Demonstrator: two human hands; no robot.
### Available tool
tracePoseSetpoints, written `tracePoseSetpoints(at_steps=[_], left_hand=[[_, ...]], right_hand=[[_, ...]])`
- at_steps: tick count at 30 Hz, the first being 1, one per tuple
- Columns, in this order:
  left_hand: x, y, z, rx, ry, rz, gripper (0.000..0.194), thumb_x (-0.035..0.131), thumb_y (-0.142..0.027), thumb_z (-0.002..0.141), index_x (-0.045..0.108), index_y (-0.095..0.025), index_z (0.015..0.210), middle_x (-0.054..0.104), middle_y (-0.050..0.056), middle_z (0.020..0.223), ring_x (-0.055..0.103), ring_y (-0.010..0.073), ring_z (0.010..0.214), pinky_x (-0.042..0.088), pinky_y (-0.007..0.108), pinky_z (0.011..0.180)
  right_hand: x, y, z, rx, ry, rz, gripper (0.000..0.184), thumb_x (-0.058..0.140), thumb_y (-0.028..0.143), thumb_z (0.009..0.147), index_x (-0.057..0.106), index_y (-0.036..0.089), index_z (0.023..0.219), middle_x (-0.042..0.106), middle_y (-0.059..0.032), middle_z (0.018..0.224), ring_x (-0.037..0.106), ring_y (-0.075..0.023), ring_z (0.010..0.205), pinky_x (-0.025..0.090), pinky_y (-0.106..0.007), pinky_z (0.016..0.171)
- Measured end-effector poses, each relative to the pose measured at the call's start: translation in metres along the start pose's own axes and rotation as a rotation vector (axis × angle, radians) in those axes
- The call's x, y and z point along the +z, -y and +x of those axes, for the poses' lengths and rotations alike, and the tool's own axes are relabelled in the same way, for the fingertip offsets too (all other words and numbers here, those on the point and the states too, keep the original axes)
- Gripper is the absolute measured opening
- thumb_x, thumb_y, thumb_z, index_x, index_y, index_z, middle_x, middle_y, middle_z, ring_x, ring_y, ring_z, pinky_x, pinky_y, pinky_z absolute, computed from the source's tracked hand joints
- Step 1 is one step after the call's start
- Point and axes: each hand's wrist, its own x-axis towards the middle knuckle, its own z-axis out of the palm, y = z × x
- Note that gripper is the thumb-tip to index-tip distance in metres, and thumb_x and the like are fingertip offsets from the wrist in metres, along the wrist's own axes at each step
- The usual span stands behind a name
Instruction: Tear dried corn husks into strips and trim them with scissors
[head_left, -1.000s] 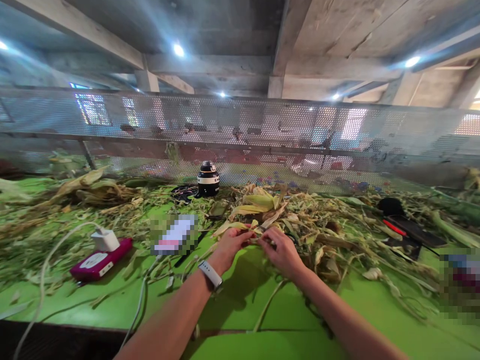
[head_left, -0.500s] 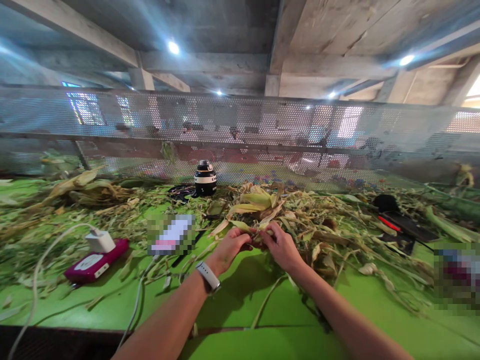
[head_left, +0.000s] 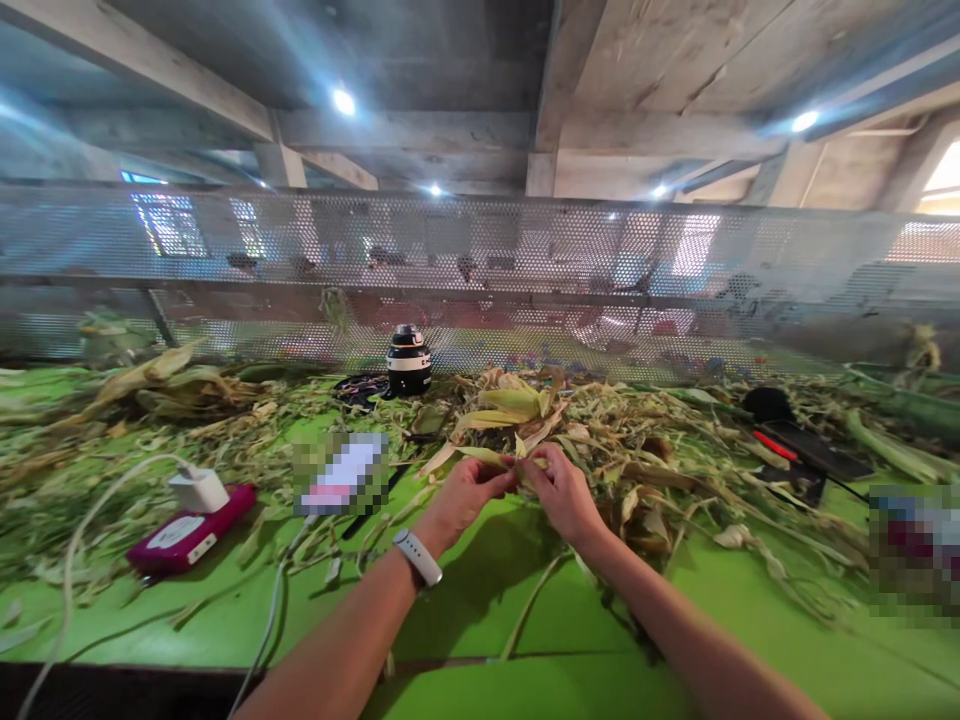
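Observation:
My left hand, with a pale watch band at its wrist, pinches a yellow-green strip of corn husk. Beside it my right hand is closed, thumb against fingers, on the husk's other end, and the fingertips of both hands almost meet. Part of the strip is hidden by the fingers. Just beyond them a bunch of broader dry husks lies on a heap of husk scraps. Both hands are a little above the green tabletop.
Left of my hands lie a phone, blurred out, and a magenta power strip with a white charger and cable. A black bottle stands behind. A perforated metal screen crosses the back. Dark items with a red stripe lie at right.
My fingers have shifted slightly along the husk strip and a tip of it now sticks up between them. The whole view has drifted a little, so things sit further left.

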Motion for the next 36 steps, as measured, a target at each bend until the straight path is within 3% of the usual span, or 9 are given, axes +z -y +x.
tracePoseSetpoints(at_steps=[4, 6, 11, 15, 18, 21, 26, 31, 36], left_hand=[[-0.003, 0.002, 0.003, -0.011, -0.082, 0.016, 0.043, 0.084, -0.043, 0.049, 0.067, -0.015, 0.078, 0.069, 0.002, 0.070, 0.059, 0.0136, 0.064, 0.042, 0.024, 0.061], [-0.004, 0.002, 0.004, -0.011, -0.130, 0.023, 0.041, 0.084, -0.041, 0.050, 0.066, -0.015, 0.076, 0.067, 0.002, 0.068, 0.058, 0.0126, 0.062, 0.040, 0.023, 0.059], [-0.008, 0.003, 0.005, 0.053, -0.220, 0.036, 0.034, 0.080, -0.035, 0.056, 0.064, -0.016, 0.079, 0.066, 0.000, 0.068, 0.059, 0.0136, 0.065, 0.044, 0.025, 0.063], [-0.012, 0.010, 0.009, 0.093, -0.222, 0.113, 0.034, 0.078, -0.033, 0.057, 0.065, -0.016, 0.083, 0.067, 0.001, 0.072, 0.060, 0.0160, 0.069, 0.045, 0.027, 0.068], [-0.014, 0.012, 0.009, 0.140, -0.179, 0.223, 0.028, 0.077, -0.031, 0.058, 0.066, -0.016, 0.080, 0.067, 0.003, 0.072, 0.059, 0.0177, 0.070, 0.045, 0.028, 0.069], [-0.012, 0.008, 0.007, 0.143, -0.046, 0.341, 0.019, 0.076, -0.028, 0.058, 0.067, -0.018, 0.071, 0.066, 0.003, 0.068, 0.057, 0.0174, 0.067, 0.044, 0.028, 0.067], [-0.005, -0.002, 0.001, 0.149, 0.151, 0.295, 0.014, 0.073, -0.025, 0.062, 0.069, -0.018, 0.074, 0.068, 0.004, 0.075, 0.057, 0.0176, 0.073, 0.044, 0.029, 0.072], [-0.002, -0.003, -0.002, 0.172, 0.109, 0.308, 0.012, 0.065, -0.027, 0.070, 0.069, -0.018, 0.077, 0.068, 0.005, 0.077, 0.056, 0.0178, 0.072, 0.045, 0.028, 0.069], [-0.004, 0.004, 0.001, 0.160, 0.100, 0.351, 0.020, 0.072, -0.031, 0.067, 0.066, -0.016, 0.079, 0.066, 0.005, 0.073, 0.057, 0.0174, 0.069, 0.045, 0.029, 0.067]], right_hand=[[0.002, -0.003, 0.001, -0.041, -0.025, -0.049, 0.041, 0.050, 0.040, 0.087, 0.046, 0.014, 0.119, 0.046, 0.0083, 0.049, 0.045, -0.0141, 0.045, 0.033, -0.024, 0.049], [0.002, -0.004, 0.000, -0.115, -0.008, -0.129, 0.043, 0.051, 0.037, 0.087, 0.044, 0.014, 0.123, 0.050, 0.0066, 0.053, 0.050, -0.0152, 0.050, 0.037, -0.025, 0.053], [0.002, -0.006, -0.002, -0.255, 0.044, -0.380, 0.021, 0.050, 0.027, 0.090, 0.057, 0.020, 0.109, 0.066, -0.0047, 0.085, 0.062, -0.0179, 0.074, 0.045, -0.027, 0.066], [0.002, -0.004, -0.003, -0.354, 0.124, -0.556, 0.018, 0.047, 0.021, 0.092, 0.063, 0.021, 0.086, 0.065, -0.0059, 0.082, 0.060, -0.0177, 0.075, 0.044, -0.026, 0.066], [0.003, -0.001, -0.002, -0.440, 0.125, -0.635, 0.017, 0.050, 0.020, 0.092, 0.064, 0.020, 0.082, 0.064, -0.0074, 0.082, 0.058, -0.0198, 0.077, 0.044, -0.029, 0.068], [0.001, -0.001, 0.001, -0.509, 0.064, -0.596, 0.013, 0.053, 0.021, 0.091, 0.064, 0.020, 0.085, 0.064, -0.0094, 0.092, 0.057, -0.0220, 0.088, 0.044, -0.032, 0.078], [-0.001, -0.006, 0.003, -0.380, 0.017, -0.498, 0.012, 0.051, 0.022, 0.092, 0.063, 0.022, 0.088, 0.066, -0.0061, 0.085, 0.059, -0.0197, 0.079, 0.044, -0.030, 0.073], [0.004, -0.009, 0.001, -0.217, 0.020, -0.334, 0.015, 0.045, 0.025, 0.092, 0.059, 0.021, 0.087, 0.067, -0.0048, 0.079, 0.061, -0.0184, 0.072, 0.043, -0.027, 0.066], [0.007, -0.015, 0.004, -0.116, 0.036, -0.077, 0.018, 0.045, 0.032, 0.088, 0.056, 0.020, 0.080, 0.065, -0.0029, 0.075, 0.060, -0.0165, 0.068, 0.044, -0.026, 0.064]])
